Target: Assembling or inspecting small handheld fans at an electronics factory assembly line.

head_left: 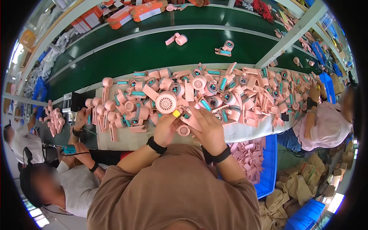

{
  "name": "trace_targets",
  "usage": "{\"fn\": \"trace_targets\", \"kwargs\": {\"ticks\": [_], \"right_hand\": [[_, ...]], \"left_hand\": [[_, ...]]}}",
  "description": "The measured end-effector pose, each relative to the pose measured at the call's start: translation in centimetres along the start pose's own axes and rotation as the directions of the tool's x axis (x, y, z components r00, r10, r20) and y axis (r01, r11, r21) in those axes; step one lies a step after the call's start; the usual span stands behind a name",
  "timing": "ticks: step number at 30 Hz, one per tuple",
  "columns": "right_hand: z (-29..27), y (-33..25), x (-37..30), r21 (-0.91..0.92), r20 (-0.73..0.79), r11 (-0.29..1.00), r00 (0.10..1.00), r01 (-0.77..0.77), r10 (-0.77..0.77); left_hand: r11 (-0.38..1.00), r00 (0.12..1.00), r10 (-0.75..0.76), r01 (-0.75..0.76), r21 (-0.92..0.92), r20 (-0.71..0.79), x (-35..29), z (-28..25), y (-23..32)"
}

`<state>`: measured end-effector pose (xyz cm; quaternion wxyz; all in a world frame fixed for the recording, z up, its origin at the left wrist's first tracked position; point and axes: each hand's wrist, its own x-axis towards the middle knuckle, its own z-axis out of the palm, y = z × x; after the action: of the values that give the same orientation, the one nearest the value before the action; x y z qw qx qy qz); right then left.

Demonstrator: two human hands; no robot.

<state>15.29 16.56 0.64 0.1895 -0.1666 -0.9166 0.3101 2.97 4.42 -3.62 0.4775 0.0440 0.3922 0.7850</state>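
Note:
Over the near edge of the heaped table, both hands meet at a pink handle-shaped plastic piece (191, 121). My right hand (210, 132) grips it, fingers bent over its right side. My left hand (165, 129) is closed on the piece's left end; a yellow wrap (176, 113) covers one fingertip. Just beyond the left hand lies a pink handheld fan (166, 102) with a round grille. Below the piece, between my wrists, is a round pink grille part (183, 130). My fingers hide part of what I hold.
A wide pile of pink fan parts (253, 82), some with teal cells, spans the table. Beyond runs a green conveyor (126, 51) carrying a few fans. A blue bin (271, 165) of pink pieces stands at my right. Co-workers sit left, one holding a teal screwdriver (69, 149), and right (322, 126).

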Motion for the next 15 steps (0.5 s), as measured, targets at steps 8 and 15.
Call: {"fn": "trace_targets", "kwargs": {"ticks": [8, 15], "right_hand": [[1.4, -3.6, 1.5, -0.067, -0.087, 0.977, 0.974, 0.204, -0.209], [3.1, -5.0, 3.5, -0.183, -0.179, 0.943, 0.934, 0.278, -0.31]], "left_hand": [[0.995, 0.995, 0.09, -0.092, -0.029, -0.051, -2.4, 0.1, 1.5], [0.988, 0.982, 0.141, -0.132, -0.082, 0.126, -2.6, 0.5, 4.5]]}}
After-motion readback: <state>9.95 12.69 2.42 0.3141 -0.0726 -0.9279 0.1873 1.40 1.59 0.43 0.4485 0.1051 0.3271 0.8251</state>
